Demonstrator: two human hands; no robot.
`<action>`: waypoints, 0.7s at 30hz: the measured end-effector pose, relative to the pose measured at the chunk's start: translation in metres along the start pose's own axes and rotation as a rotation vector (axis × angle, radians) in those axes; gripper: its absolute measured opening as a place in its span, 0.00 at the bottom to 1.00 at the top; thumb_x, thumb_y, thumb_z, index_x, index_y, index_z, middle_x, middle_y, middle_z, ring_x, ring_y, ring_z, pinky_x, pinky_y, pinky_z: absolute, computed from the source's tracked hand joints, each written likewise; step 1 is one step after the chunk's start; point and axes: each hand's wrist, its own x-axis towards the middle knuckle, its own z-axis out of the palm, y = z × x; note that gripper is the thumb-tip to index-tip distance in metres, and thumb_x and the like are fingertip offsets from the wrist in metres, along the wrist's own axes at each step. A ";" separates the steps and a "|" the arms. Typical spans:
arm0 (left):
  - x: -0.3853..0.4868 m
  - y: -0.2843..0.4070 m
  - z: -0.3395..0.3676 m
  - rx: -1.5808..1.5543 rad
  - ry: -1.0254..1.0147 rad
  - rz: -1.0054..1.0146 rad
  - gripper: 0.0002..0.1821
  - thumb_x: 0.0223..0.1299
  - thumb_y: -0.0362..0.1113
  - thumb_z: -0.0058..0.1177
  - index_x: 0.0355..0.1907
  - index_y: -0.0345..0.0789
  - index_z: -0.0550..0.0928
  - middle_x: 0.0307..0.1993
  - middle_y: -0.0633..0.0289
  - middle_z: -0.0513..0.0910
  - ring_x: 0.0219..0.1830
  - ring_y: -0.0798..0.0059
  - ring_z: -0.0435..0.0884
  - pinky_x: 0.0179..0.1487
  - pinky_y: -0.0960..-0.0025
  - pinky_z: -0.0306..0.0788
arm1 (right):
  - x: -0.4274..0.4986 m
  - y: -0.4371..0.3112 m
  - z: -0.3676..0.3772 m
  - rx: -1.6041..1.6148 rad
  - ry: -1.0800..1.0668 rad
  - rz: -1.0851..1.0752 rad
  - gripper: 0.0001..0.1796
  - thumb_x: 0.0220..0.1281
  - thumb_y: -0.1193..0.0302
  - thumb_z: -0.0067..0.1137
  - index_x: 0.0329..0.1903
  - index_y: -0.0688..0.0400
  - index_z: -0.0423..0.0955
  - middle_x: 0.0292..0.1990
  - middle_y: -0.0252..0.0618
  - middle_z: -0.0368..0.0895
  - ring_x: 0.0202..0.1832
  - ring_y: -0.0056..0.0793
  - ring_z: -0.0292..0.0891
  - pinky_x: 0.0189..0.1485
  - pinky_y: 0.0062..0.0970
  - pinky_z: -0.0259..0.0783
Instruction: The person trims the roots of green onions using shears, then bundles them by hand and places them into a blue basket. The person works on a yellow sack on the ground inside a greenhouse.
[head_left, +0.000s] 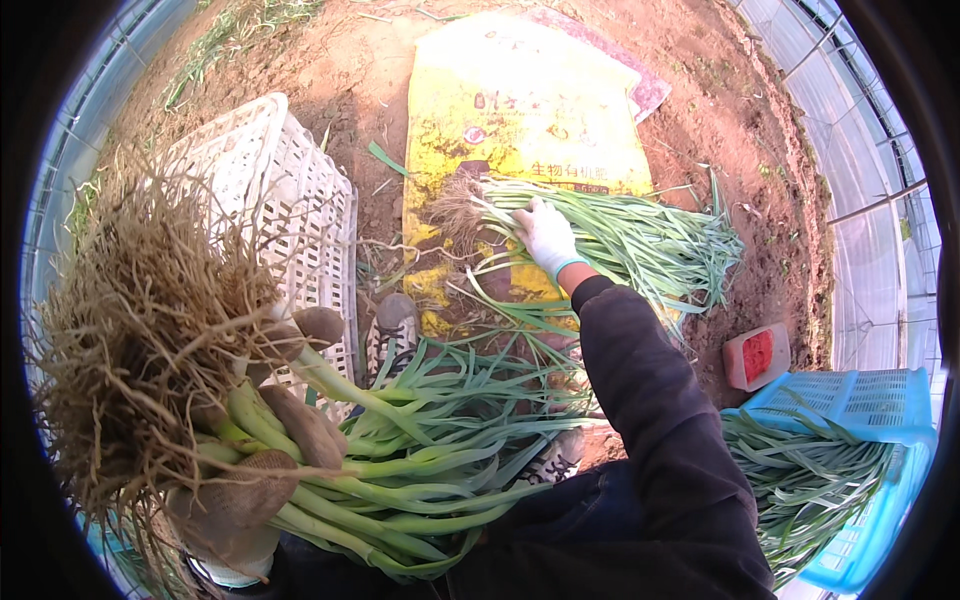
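Note:
My left hand, in a soiled work glove, grips a thick bunch of leafy green stalks close to the camera. Their tangled brown roots point left and cover part of the white crate. Ahead, a second bunch of long green leaves lies across a yellow printed sack, its roots to the left. My right hand, in a white glove, rests on that bunch near its root end. Its fingers are partly hidden among the stems, so I cannot tell whether they are closed round them.
A white perforated plastic crate stands left of the sack. At the lower right, a blue plastic crate holds more green leaves. A small container with something red inside sits on the soil near it. Plastic sheeting runs along the right.

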 end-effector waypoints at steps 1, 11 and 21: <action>0.000 -0.001 0.000 -0.005 -0.005 0.008 0.39 0.41 0.32 0.45 0.64 0.28 0.65 0.61 0.31 0.65 0.26 0.73 0.74 0.36 0.66 0.70 | -0.002 0.002 0.001 0.022 0.007 -0.025 0.13 0.56 0.66 0.59 0.46 0.49 0.76 0.45 0.42 0.72 0.48 0.43 0.72 0.50 0.41 0.70; -0.002 -0.005 -0.006 -0.042 -0.009 0.073 0.37 0.43 0.32 0.44 0.63 0.29 0.65 0.62 0.32 0.64 0.26 0.72 0.74 0.35 0.66 0.70 | 0.021 -0.006 -0.050 0.300 0.281 0.113 0.09 0.65 0.67 0.54 0.41 0.59 0.72 0.33 0.51 0.78 0.38 0.54 0.74 0.40 0.44 0.70; -0.005 -0.008 -0.003 -0.031 -0.020 0.145 0.34 0.44 0.31 0.43 0.61 0.30 0.66 0.62 0.34 0.65 0.26 0.72 0.74 0.34 0.65 0.69 | -0.005 -0.080 -0.280 0.091 0.884 0.030 0.06 0.70 0.69 0.53 0.41 0.58 0.75 0.23 0.39 0.76 0.23 0.27 0.74 0.28 0.23 0.71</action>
